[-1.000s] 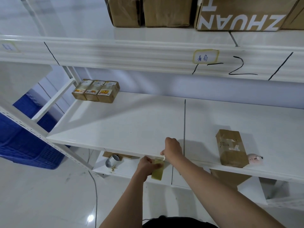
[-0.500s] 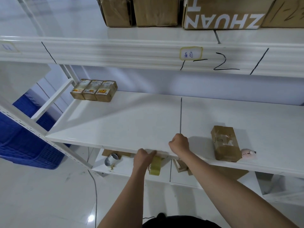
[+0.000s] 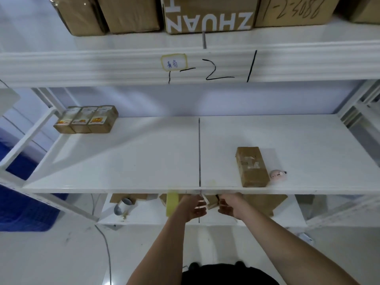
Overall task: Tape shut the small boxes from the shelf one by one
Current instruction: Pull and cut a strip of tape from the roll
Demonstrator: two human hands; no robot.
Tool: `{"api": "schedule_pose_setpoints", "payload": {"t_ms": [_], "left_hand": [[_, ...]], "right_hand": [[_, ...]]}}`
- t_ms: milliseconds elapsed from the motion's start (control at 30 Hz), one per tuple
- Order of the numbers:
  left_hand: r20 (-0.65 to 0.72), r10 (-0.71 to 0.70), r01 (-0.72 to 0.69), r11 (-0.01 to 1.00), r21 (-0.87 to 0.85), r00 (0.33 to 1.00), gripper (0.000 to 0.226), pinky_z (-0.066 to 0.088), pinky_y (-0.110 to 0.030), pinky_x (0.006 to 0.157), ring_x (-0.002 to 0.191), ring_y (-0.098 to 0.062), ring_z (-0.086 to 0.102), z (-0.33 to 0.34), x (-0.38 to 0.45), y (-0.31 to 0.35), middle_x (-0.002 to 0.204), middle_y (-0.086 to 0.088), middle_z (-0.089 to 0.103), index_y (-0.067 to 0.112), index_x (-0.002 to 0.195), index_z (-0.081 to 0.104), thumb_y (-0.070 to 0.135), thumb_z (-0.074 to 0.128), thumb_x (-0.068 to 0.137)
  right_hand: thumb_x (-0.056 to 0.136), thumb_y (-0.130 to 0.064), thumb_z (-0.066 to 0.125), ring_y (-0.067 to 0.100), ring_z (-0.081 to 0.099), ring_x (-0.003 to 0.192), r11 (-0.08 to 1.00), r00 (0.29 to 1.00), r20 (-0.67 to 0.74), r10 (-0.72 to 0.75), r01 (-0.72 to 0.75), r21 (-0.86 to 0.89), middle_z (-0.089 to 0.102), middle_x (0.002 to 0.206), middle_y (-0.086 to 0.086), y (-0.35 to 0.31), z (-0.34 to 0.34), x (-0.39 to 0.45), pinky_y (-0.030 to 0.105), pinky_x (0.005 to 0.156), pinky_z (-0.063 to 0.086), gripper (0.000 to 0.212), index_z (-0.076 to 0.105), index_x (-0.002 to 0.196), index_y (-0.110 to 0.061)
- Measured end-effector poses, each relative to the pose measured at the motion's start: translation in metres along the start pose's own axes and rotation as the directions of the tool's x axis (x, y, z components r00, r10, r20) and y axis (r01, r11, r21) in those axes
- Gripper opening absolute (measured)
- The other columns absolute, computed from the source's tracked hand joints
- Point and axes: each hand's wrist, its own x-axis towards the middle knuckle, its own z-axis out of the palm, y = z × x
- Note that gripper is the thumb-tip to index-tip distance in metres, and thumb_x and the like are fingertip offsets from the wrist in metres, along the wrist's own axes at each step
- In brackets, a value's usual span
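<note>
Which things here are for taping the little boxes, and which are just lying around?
For the job:
- yellow tape roll, by the left hand
- small box between both hands, right hand
- three small boxes at the shelf's back left
- brown box on the shelf

Just lying about:
- pink round thing
- big cartons up top
- blue crate
- silver roll below

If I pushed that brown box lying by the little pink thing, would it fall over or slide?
The brown box would probably slide rather than tip, since it lies flat on its long side. The white shelf looks smooth, so it may glide easily. It sits near the front edge, so a push toward you might drop it.
</note>
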Motion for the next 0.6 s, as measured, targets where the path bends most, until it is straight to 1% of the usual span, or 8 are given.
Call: {"api": "schedule_pose_setpoints", "payload": {"t_ms": [100,167,200,300,333,433,500,600], "left_hand": [[0.008,-0.024,0.024,0.999,-0.038,1.0,0.02,0.055,-0.039,0.072,0.075,-0.028,0.058,0.003,0.005,-0.001,0.086,-0.012,0.06,0.006,0.087,0.058,0.01,0.049,0.103],[0.004,-0.032,0.032,0.999,-0.043,0.999,0.018,0.056,-0.042,0.075,0.08,-0.031,0.059,0.004,0.009,0.0,0.091,-0.013,0.059,0.004,0.09,0.059,0.009,0.049,0.104],[0.005,-0.034,0.034,0.999,-0.036,0.999,0.016,0.057,-0.043,0.076,0.082,-0.031,0.06,0.005,0.011,0.001,0.093,-0.013,0.059,0.004,0.092,0.06,0.008,0.05,0.103],[0.005,-0.036,0.035,0.999,0.028,0.999,0.012,0.06,-0.043,0.078,0.084,-0.03,0.064,0.003,0.016,0.005,0.094,-0.01,0.06,0.006,0.093,0.064,0.008,0.055,0.101],[0.001,-0.04,0.04,0.998,0.042,0.999,0.01,0.06,-0.044,0.078,0.085,-0.03,0.065,0.003,0.018,0.006,0.096,-0.009,0.06,0.006,0.094,0.064,0.008,0.056,0.1],[-0.007,-0.078,0.078,0.995,0.056,0.997,0.011,0.059,-0.044,0.073,0.085,-0.031,0.066,-0.002,0.019,0.009,0.104,-0.012,0.061,0.005,0.097,0.063,0.012,0.055,0.102],[-0.004,-0.102,0.102,0.993,0.055,0.995,0.01,0.058,-0.043,0.071,0.083,-0.031,0.065,-0.005,0.018,0.01,0.101,-0.014,0.064,0.004,0.098,0.063,0.01,0.056,0.101],[-0.023,-0.097,0.099,0.985,0.14,0.995,0.011,0.059,-0.039,0.067,0.079,-0.027,0.066,-0.006,0.018,0.014,0.093,-0.011,0.068,0.004,0.101,0.065,0.012,0.058,0.101]], "right_hand": [[0.099,-0.002,0.054,0.022,0.059,0.061,0.995,0.998,0.004,0.056,-0.056,0.088,0.06,0.074,0.01,0.006,-0.004,0.008,0.037,0.056,0.057,0.011,0.064,0.096,-0.005],[0.098,0.0,0.053,0.022,0.06,0.067,0.986,0.996,0.01,0.093,-0.093,0.137,0.061,0.079,0.011,0.007,-0.002,0.013,0.038,0.06,0.059,0.011,0.063,0.096,-0.005],[0.098,0.0,0.054,0.023,0.062,0.073,0.98,0.993,0.017,0.113,-0.114,0.163,0.063,0.086,0.013,0.007,0.0,0.015,0.039,0.063,0.059,0.011,0.064,0.098,-0.004],[0.098,0.001,0.053,0.031,0.065,0.102,0.949,0.98,0.12,0.157,-0.184,0.258,0.067,0.111,0.016,0.008,0.007,0.019,0.044,0.083,0.059,0.02,0.066,0.114,-0.001],[0.099,0.003,0.051,0.033,0.064,0.106,0.94,0.976,0.155,0.153,-0.193,0.283,0.066,0.115,0.017,0.008,0.01,0.021,0.045,0.088,0.057,0.025,0.066,0.118,0.0],[0.099,0.006,0.049,0.033,0.061,0.101,0.922,0.969,0.209,0.132,-0.198,0.334,0.063,0.113,0.017,0.008,0.015,0.024,0.049,0.097,0.054,0.029,0.062,0.125,0.001],[0.1,0.007,0.048,0.032,0.06,0.101,0.914,0.964,0.239,0.117,-0.199,0.355,0.063,0.114,0.016,0.009,0.016,0.026,0.049,0.1,0.052,0.031,0.06,0.128,0.002],[0.099,0.007,0.05,0.032,0.06,0.1,0.922,0.962,0.253,0.105,-0.19,0.338,0.063,0.111,0.015,0.01,0.013,0.026,0.048,0.1,0.052,0.028,0.06,0.123,-0.001]]}}
